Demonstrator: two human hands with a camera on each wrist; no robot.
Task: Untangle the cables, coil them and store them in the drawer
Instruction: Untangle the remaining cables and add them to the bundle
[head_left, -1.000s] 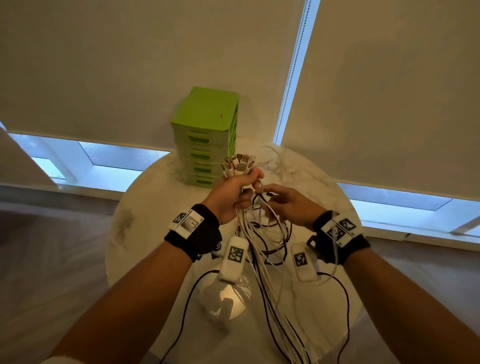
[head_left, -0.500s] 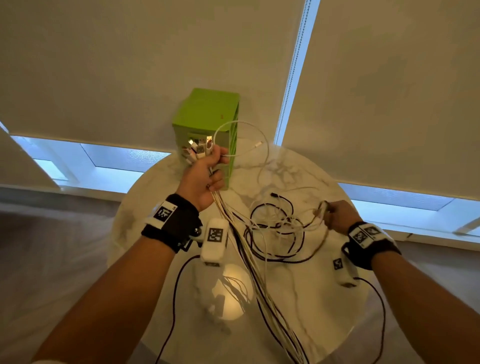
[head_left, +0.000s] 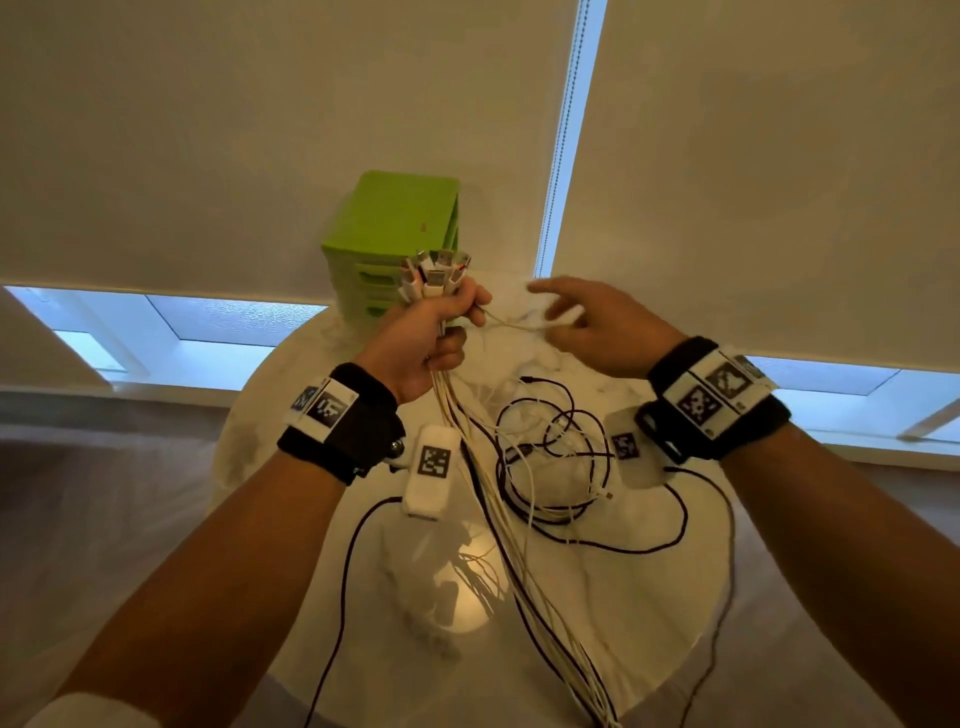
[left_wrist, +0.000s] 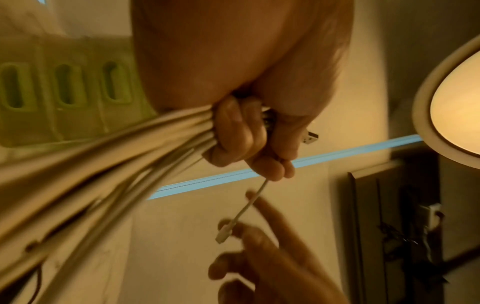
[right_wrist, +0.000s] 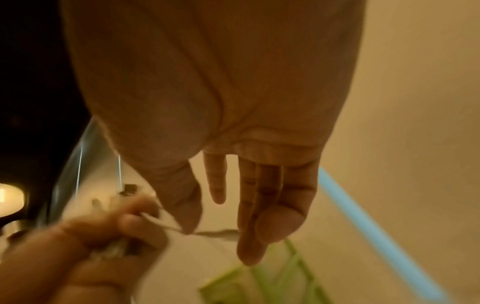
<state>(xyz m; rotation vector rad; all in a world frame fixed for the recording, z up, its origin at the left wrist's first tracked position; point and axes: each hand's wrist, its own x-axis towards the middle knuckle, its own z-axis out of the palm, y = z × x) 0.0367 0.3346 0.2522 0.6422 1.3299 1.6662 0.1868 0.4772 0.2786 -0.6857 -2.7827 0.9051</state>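
My left hand (head_left: 441, 325) is raised above the table and grips a bundle of white and dark cables (head_left: 470, 447) just below their plugs (head_left: 435, 273), which stick up out of the fist. In the left wrist view the fist (left_wrist: 241, 139) holds the cables tight, and one short white cable end (left_wrist: 225, 233) sticks out of it. My right hand (head_left: 571, 317) is level with the left, just right of it, fingers (right_wrist: 259, 205) straight and spread, holding nothing; its thumb is at that thin cable. Loose black and white loops (head_left: 550, 457) lie on the table.
The green drawer unit (head_left: 395, 223) stands at the back of the round marble table (head_left: 665, 597), directly behind my left hand, its drawers closed. Cable tails run off the table's near edge (head_left: 587, 691). Window blinds (head_left: 753, 156) hang behind.
My right hand has let go of the looped cables, which now lie on the table. It has moved up and left to the left hand, which still holds the bundle.
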